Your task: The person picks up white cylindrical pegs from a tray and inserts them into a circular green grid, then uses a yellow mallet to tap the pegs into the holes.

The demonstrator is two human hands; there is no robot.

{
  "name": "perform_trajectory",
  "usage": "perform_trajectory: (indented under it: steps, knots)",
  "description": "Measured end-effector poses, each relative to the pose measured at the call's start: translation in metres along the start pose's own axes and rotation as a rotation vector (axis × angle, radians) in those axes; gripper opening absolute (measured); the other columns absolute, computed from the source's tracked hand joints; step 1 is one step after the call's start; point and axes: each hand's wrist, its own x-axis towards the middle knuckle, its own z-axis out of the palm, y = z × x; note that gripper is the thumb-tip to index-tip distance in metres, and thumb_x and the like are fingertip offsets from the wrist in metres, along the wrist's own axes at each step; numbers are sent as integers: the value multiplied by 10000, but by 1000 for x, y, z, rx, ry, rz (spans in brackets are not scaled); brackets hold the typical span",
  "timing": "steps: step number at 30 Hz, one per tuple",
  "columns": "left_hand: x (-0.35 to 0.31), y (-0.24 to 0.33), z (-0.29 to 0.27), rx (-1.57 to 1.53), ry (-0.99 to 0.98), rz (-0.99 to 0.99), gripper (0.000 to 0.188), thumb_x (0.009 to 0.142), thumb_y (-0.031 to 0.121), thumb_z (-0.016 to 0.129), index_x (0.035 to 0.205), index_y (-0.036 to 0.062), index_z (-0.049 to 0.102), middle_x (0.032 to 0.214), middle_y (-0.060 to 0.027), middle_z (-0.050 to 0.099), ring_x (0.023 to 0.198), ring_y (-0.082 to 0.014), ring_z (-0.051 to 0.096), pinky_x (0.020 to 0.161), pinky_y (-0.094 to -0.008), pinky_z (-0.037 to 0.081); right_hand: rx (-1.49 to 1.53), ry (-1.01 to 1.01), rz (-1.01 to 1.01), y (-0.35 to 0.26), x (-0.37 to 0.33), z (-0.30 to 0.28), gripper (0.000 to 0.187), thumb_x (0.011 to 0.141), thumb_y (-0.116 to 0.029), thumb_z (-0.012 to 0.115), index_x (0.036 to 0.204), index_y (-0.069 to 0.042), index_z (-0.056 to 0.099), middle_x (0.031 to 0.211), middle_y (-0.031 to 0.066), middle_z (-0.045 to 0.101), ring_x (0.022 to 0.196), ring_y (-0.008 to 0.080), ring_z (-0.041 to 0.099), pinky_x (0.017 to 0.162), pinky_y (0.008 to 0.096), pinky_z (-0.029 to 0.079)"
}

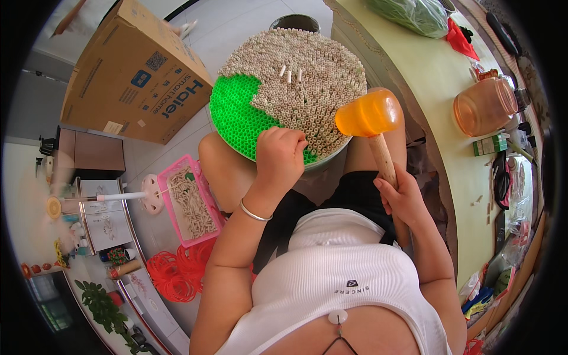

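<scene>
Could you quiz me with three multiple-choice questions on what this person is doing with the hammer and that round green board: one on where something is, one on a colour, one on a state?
1. Where does the round green board rest?
A. on the person's lap
B. on the long table
C. on the cardboard box

2. What colour is the mallet head?
A. black
B. orange
C. blue

3. How much of the board is filled with pale pegs?
A. none
B. all
C. most, with a green patch bare

Answers:
1. A, it sits across the knees.
2. B, the head held up by the right hand is translucent orange.
3. C, bare green shows at the left, by the left hand.
</scene>
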Motion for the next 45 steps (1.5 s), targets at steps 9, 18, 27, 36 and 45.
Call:
perform_trajectory:
  steps: [9, 18, 27, 36, 45]
  knots:
    - [-5, 5, 3, -135, 17, -245, 68, 767, 43, 735, 789, 29, 672, 734, -125, 660, 683, -320, 623, 636, -409, 485, 8, -8, -8, 4, 2, -2, 202, 974, -133, 654, 1079, -8, 534, 614, -14, 512, 439, 58, 471, 420, 223, 391]
    - [0, 11, -2, 81, -80, -52, 79, 734, 42, 734, 761, 27, 662, 710, -140, 639, 686, -344, 616, 638, -434, 481, 7, -15, -1, 1, 1, -3, 192, 973, -132, 655, 1055, -10, 532, 618, -11, 516, 443, 61, 478, 425, 227, 396]
    - [2, 9, -1, 91, -172, -115, 112, 733, 63, 753, 814, 29, 685, 765, -137, 662, 693, -324, 627, 657, -418, 497, -94, -14, -2, -14, -15, 0, 230, 944, -132, 692, 1071, -11, 544, 640, 2, 529, 478, 66, 483, 452, 237, 403]
    - [-31, 0, -23, -160, 22, -397, 172, 760, 49, 771, 915, 39, 697, 850, -107, 698, 755, -285, 652, 694, -396, 523, -369, -53, -337, -40, -29, 15, 330, 907, -199, 742, 1040, 7, 522, 692, 132, 551, 591, 242, 554, 571, 367, 471]
    - [-30, -9, -23, -77, 29, -285, 139, 744, 46, 769, 867, 44, 706, 837, -114, 672, 802, -310, 642, 721, -412, 510, -331, -27, -83, -41, -13, 11, 288, 923, -194, 727, 977, -7, 516, 640, 73, 544, 486, 162, 487, 481, 312, 416]
